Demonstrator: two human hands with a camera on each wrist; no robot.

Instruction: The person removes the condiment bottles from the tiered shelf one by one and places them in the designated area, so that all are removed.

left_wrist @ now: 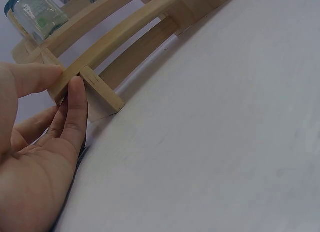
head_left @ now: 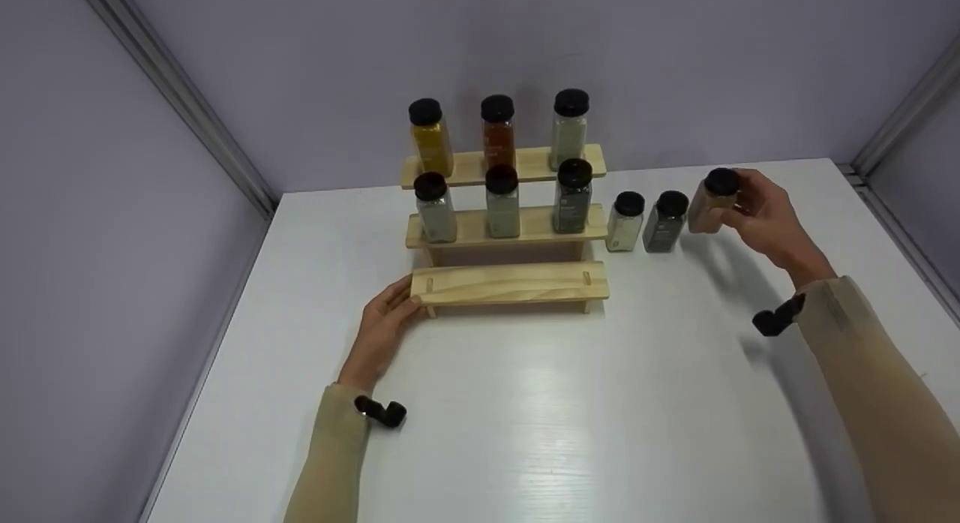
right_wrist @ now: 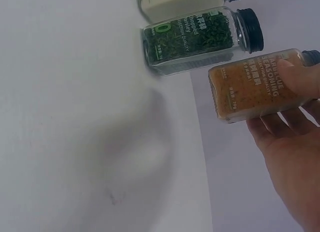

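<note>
Right hand [head_left: 770,221] grips seasoning jar [right_wrist: 245,90]; left hand [head_left: 381,329] pinches front tier [head_left: 510,281]. Likely stocking step; next needs upright placement.

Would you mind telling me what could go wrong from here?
The barbecue jar in the right hand might knock over the parsley jar close beside it. The left hand pinches one end of the bottom shelf, so a tug there could shake the upper shelves and topple the jars on them.
</note>
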